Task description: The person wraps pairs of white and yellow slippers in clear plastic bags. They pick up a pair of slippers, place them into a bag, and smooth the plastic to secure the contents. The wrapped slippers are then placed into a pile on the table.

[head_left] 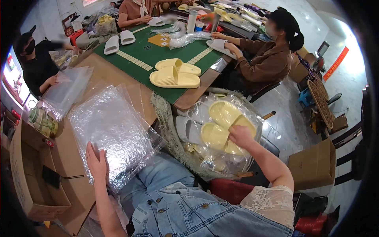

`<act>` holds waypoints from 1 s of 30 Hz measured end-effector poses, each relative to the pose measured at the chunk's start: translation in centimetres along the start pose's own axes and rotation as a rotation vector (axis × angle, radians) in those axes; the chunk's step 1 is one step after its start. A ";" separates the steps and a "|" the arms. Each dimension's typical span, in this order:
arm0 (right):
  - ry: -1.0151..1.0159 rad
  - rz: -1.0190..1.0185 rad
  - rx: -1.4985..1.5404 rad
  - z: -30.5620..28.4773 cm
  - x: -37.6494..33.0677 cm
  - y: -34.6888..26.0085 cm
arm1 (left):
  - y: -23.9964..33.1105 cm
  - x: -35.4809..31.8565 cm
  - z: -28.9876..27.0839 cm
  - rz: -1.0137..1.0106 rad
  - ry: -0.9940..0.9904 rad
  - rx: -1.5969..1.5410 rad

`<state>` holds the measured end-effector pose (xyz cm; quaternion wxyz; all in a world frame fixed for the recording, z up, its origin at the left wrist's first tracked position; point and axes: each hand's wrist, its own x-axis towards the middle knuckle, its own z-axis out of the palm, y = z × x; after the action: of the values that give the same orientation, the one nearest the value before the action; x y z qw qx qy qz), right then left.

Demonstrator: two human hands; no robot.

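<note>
My left hand [98,164] lies with its fingers stretched out on the lower left edge of a stack of clear plastic bags [110,126]. To the right, my right hand [241,137] grips a pair of pale yellow slippers [219,137] in clear plastic; its fingertips are partly hidden. Under and around them is a sack [166,126] with more bagged slippers, including grey ones [188,130]. Ahead, another pair of yellow slippers [175,79] sits unwrapped at the corner of the green tabletop [173,94].
An open cardboard box [39,185] and a glass jar [43,122] stand at the left. White slippers [111,45] lie on the green top. Three people sit around the table; the one at the right [264,59] handles a light slipper. A brown carton [314,162] is on the floor at right.
</note>
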<state>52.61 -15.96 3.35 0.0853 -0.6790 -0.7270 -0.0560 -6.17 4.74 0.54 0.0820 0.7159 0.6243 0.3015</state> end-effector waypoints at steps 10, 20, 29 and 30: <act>-0.244 -0.341 -0.156 -1.2 -6.7 4.5 | 0.4 0.2 -0.3 0.008 -0.029 -0.008; -0.241 -0.543 -0.080 -3.4 -0.1 -1.6 | 0.1 0.1 0.0 0.029 -0.004 0.008; -0.371 -0.341 -0.144 -1.5 10.8 -7.7 | 0.5 0.0 -0.4 0.019 -0.007 0.001; -0.424 -0.357 -0.153 -1.3 11.5 -7.0 | 0.4 0.0 -0.4 0.032 0.012 0.013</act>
<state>45.00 -5.48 7.12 -0.1311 -0.5411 -0.8305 0.0183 -6.10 4.53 1.06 0.0691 0.7245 0.6153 0.3030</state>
